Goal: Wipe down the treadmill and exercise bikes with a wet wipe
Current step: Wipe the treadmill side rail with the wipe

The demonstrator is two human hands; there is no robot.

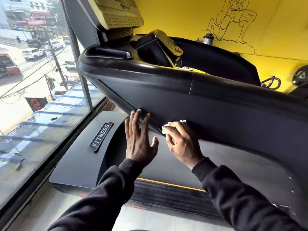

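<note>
The right hand [181, 144] curls its fingers around a crumpled white wet wipe [168, 126], pressing it against the underside of the black plastic treadmill console [216, 104]. The left hand [140, 139] lies flat with straight, spread fingers, its fingertips touching the console's lower edge just beside the wipe.

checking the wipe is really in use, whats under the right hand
A white wet wipe shows past the fingers of the right hand, pressed to the treadmill's black console underside. Most of the wipe, and the panel beneath it, is covered by the hand.
</note>
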